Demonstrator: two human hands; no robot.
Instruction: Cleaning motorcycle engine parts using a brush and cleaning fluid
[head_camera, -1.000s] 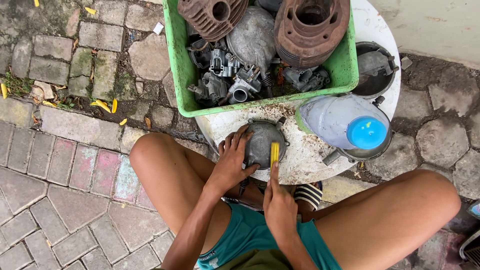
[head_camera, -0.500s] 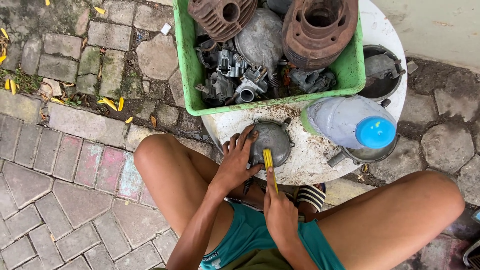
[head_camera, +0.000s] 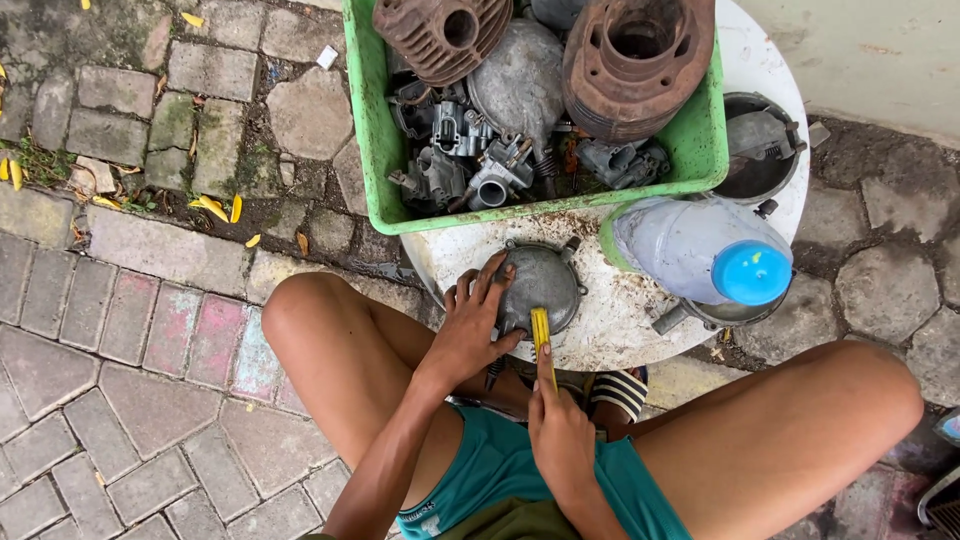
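Note:
A round grey metal engine cover (head_camera: 543, 284) lies on the near part of a white round table top (head_camera: 620, 320). My left hand (head_camera: 470, 325) rests spread on the cover's left side and holds it down. My right hand (head_camera: 560, 425) grips a yellow-handled tool (head_camera: 541, 335), which points at the cover's near edge.
A green plastic crate (head_camera: 380, 130) full of rusty cylinders, carburettors and other engine parts stands behind the cover. A plastic bottle with a blue cap (head_camera: 710, 250) lies at the right, over a metal bowl-shaped part (head_camera: 690, 315). My bare knees flank the table above the paving stones.
The yellow tool has slid back toward me along the cover's near edge, with my right hand. My left hand stays on the cover. The view shifted slightly.

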